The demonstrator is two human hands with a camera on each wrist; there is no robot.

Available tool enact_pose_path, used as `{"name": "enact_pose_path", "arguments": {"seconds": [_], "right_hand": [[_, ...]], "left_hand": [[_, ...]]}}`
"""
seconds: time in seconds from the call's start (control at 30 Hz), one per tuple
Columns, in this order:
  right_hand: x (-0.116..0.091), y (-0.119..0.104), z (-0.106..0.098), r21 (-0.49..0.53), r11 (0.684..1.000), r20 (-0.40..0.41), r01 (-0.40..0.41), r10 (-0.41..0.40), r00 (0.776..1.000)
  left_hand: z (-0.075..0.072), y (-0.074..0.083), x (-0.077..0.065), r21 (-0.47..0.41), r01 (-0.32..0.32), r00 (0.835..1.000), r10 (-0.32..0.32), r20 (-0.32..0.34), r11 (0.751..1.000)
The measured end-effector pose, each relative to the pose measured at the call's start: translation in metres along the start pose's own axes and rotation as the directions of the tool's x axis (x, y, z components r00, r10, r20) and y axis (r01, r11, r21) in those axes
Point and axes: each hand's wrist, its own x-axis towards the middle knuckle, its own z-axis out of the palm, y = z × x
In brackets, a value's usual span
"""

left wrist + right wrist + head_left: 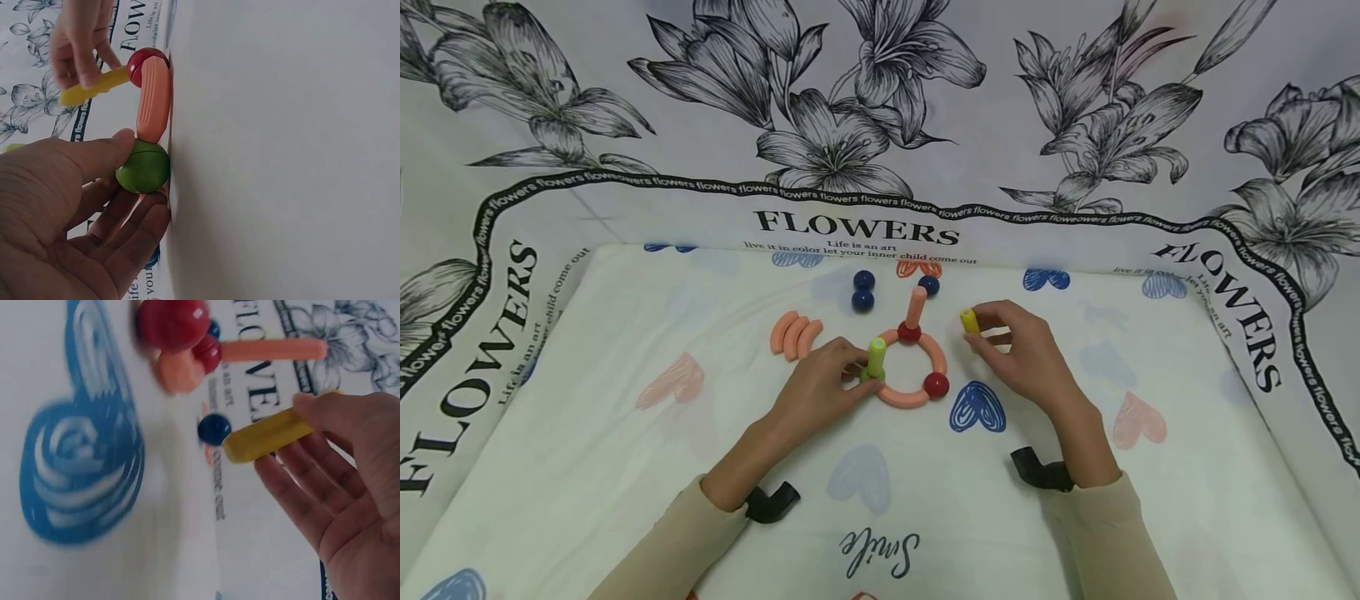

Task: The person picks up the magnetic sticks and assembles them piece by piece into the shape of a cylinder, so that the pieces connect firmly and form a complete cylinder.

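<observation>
Printed cloth (985,533), pale-orange ring (904,400) on it.
Left hand (823,375) at ring's left, grip clamped on its green ball (142,167); right hand (1030,350) right of ring, grip pinching a yellow stick (269,435). Three curved pieces (796,335) left of ring; upright orange stick (915,308) at its far side; blue balls (862,301) beyond.

White cloth (587,450) fills the background. Large black line-drawn flowers (835,142) cover its far part, above a wavy black band (850,198) repeating the word "flowers" in white. Below the band, black lettering (856,227) reads "FLOWERS", again slantwise along both sides, with smaller text beside it. The nearer part carries scattered hearts (859,479) in blue, pink and orange-red, and a dark "Smile" (880,550). Light is soft; both wrist views look dimmer.
</observation>
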Motion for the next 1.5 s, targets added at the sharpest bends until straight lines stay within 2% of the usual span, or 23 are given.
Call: {"name": "enact_pose_path", "arguments": {"seconds": [0.1,0.23,0.47,0.8,1.2,1.5], "right_hand": [[-0.006,-0.009,0.002,0.089,0.995,-0.042,-0.034,0.038,0.998],[-0.016,-0.019,0.009,0.189,0.981,-0.050,-0.050,0.061,0.997],[-0.029,-0.027,0.018,0.229,0.973,-0.073,0.009,0.008,0.997],[-0.031,-0.024,0.029,0.315,0.943,-0.048,0.104,-0.093,0.994],[-0.030,-0.017,0.036,0.327,0.932,-0.056,0.154,-0.143,0.988],[-0.030,-0.011,0.036,0.294,0.940,-0.004,0.174,-0.181,0.984]], "left_hand": [[-0.001,0.001,0.000,-0.007,0.009,1.000,-0.009,0.008,1.000],[-0.004,0.001,0.000,0.003,0.029,1.000,-0.029,0.000,1.000],[-0.003,-0.002,-0.003,0.004,0.025,1.000,-0.025,-0.004,1.000],[-0.001,-0.001,-0.004,0.005,0.013,1.000,-0.013,-0.015,1.000],[0.000,-0.001,-0.001,-0.016,0.006,1.000,-0.006,-0.006,1.000],[0.002,-0.002,0.000,-0.021,-0.007,1.000,0.007,-0.007,1.000]]}}
